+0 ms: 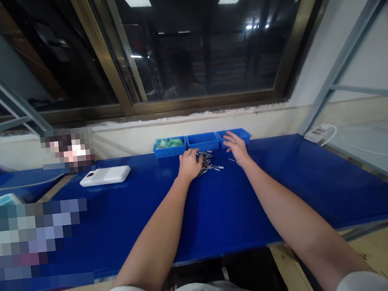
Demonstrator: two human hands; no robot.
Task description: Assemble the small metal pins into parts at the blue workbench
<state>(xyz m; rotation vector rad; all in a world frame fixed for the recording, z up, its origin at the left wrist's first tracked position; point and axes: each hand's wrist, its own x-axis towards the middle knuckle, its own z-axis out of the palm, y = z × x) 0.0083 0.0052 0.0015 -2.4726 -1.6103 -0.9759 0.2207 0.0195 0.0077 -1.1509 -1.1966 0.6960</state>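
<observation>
A loose pile of thin, shiny metal pins (206, 161) lies on the blue tabletop (220, 207). My left hand (190, 164) rests at the pile's left side, palm down, thumb apart from the slightly bent fingers. Its fingertips are partly hidden behind the hand. To the right of the pile, my right hand (237, 147) is raised with fingers spread, in front of a blue bin (246, 136); nothing shows in it. A single pin (231, 160) lies apart, near that hand. Two more blue bins stand in the row: a middle bin (203, 145) and a left bin (165, 153) holding green-and-white packets (169, 143).
A white power bank-like device (105, 176) lies left on the table. At the back right sits a white power strip (319, 132) with a cable. Metal frame posts (343, 58) slant up at both sides, and a window (205, 48) is behind. Blurred patches cover the left.
</observation>
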